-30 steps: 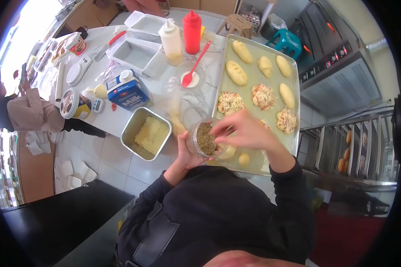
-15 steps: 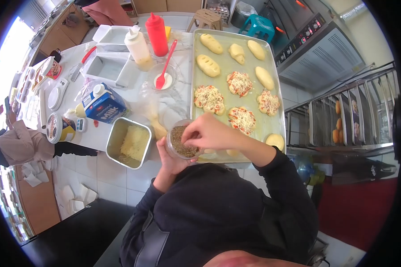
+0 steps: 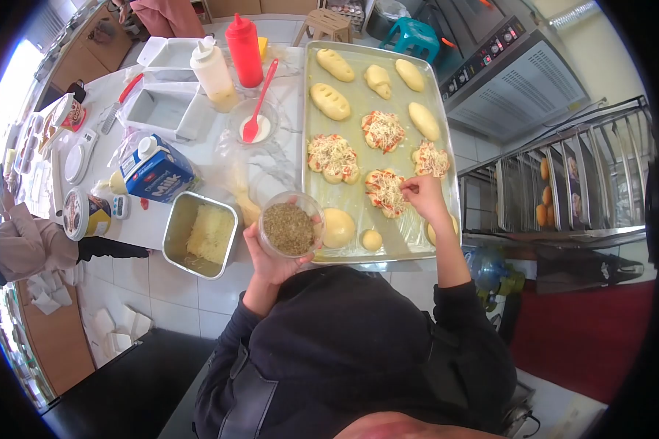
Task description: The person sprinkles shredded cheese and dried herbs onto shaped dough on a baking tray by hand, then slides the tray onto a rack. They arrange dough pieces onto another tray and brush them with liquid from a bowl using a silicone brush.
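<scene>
Above the tray (image 3: pixel 337 196), pinching thumb and fingers together with the right hand (image 3: pixel 426 199), just beside a topped bun (image 3: pixel 385 192) near another one (image 3: pixel 430 159). Cannot tell whether any herbs sit in that pinch – too small to see. Cupping the open jar (image 3: pixel 318 212) of herbs (image 3: pixel 288 228) in the left hand (image 3: pixel 271 265), fingers curled round its side, by the near left corner of the tray.

Could, most likely, season unevenly: a heavy patch on one bun from opening the fingers all at once, or stray flecks on bare tray from letting go off to the side. Might also drag shredded topping loose by dipping the fingertips too low. Could spill herbs over the round bun (image 3: pixel 337 228) by tipping the jar while attending to the right hand, or knock the tin (image 3: pixel 170 241) by swinging the left arm outward. Might smear the plain bun (image 3: pixel 432 233) under the right wrist by lowering the forearm.

Compared with half a second earlier, no longer reaching into the jar with the right hand, but out over the topped buns instead. Now showing fully, too – the round bun and the small ball (image 3: pixel 372 240), formerly mostly behind the right hand and forearm.
</scene>
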A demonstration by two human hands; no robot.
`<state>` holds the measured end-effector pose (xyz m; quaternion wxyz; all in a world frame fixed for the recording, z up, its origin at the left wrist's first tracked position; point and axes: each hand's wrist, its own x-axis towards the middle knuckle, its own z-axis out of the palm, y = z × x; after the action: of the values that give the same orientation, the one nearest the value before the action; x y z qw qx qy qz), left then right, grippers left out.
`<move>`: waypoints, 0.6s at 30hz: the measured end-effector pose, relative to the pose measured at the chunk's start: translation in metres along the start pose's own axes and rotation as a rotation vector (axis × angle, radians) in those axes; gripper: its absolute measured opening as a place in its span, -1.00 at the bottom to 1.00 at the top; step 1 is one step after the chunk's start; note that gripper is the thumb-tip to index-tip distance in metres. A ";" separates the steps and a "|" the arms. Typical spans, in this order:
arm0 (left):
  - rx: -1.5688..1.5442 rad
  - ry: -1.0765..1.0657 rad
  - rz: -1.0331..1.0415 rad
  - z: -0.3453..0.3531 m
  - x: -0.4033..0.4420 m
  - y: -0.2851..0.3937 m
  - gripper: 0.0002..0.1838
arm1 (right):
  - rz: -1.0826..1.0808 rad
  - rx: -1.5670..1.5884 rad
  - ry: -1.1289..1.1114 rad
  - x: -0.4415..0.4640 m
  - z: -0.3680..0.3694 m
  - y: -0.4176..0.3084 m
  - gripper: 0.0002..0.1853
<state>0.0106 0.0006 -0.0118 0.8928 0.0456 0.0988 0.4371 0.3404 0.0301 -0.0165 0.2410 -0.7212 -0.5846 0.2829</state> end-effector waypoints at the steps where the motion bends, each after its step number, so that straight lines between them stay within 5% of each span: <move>1: 0.005 -0.005 -0.009 -0.001 0.001 0.000 -0.17 | -0.014 -0.047 0.027 0.001 0.004 -0.002 -0.88; 5: 0.018 0.010 -0.023 0.000 0.001 0.000 -0.17 | -0.087 -0.104 0.153 0.010 0.010 -0.010 -0.88; 11: 0.010 0.005 0.007 -0.004 -0.001 0.005 -0.17 | -0.013 -0.146 -0.006 0.009 0.010 -0.023 -0.92; 18: -0.010 0.004 0.000 -0.005 0.002 0.007 -0.16 | 0.018 -0.158 0.073 0.009 0.007 0.002 -0.89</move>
<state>0.0057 0.0062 -0.0157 0.8928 0.0405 0.0984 0.4377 0.3390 0.0386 -0.0241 0.2019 -0.7530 -0.5895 0.2114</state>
